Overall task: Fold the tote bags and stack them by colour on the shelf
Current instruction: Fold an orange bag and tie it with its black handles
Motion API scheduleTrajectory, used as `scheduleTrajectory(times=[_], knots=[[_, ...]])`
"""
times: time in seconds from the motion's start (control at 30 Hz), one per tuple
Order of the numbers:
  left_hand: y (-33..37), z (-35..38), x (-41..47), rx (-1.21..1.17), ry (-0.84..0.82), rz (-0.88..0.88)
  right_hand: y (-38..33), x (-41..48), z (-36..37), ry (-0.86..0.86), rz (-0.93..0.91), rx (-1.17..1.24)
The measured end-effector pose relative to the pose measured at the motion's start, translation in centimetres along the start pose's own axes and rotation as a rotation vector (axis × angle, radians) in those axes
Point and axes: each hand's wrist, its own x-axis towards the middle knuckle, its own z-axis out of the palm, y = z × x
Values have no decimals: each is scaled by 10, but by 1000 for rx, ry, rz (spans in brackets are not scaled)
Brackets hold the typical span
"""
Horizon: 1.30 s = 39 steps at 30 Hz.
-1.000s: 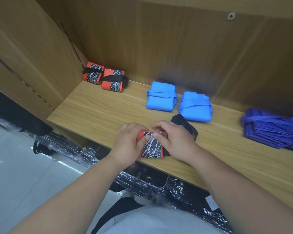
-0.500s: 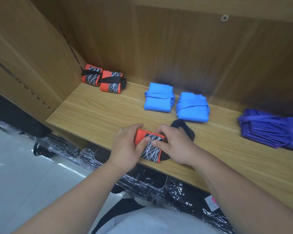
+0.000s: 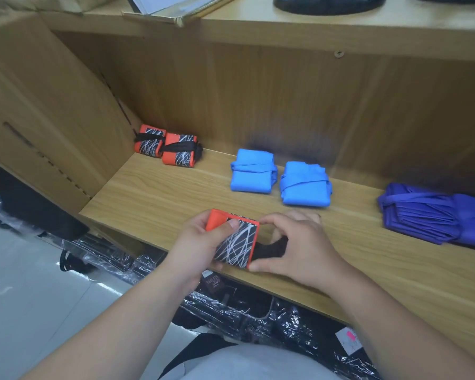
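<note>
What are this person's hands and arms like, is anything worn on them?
Both the left hand and the right hand are bare: no gloves, no rings that show. The forearms are uncovered too, with no sleeve, watch or bracelet in view. A pale grey garment shows at the bottom edge.

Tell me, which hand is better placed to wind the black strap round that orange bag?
Probably the right hand: it curves round the black strap, which comes out on its side. The left hand grips the orange bag, thumb on top, steadying it.
</note>
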Motion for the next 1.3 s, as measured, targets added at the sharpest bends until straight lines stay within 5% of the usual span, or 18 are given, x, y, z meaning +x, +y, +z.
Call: scheduleTrajectory(times=[0.17, 0.43, 0.6, 0.73, 0.83, 1.07, 1.2, 1.3], knots=[[13, -9, 0, -91, 108, 58, 13, -12, -8, 104, -87, -122], [17, -9, 3, -13, 154, 87, -1, -10, -36, -235, 127, 301], [25, -21, 7, 9, 153, 71, 9, -12, -39, -153, 291, 752], [25, -29, 8, 59, 177, 77, 13, -17, -31, -57, 293, 1300], [19, -31, 8, 70, 216, 36, 4, -16, -29, -41, 294, 1471], [11, -11, 17, 359, 229, 124, -16, -5, -49, -150, 167, 1195], [38, -1, 21, 91, 344, 186, -40, -8, -70, -403, 60, 679], [65, -3, 17, -97, 398, 247, -49, -15, -74, -399, 55, 407]])
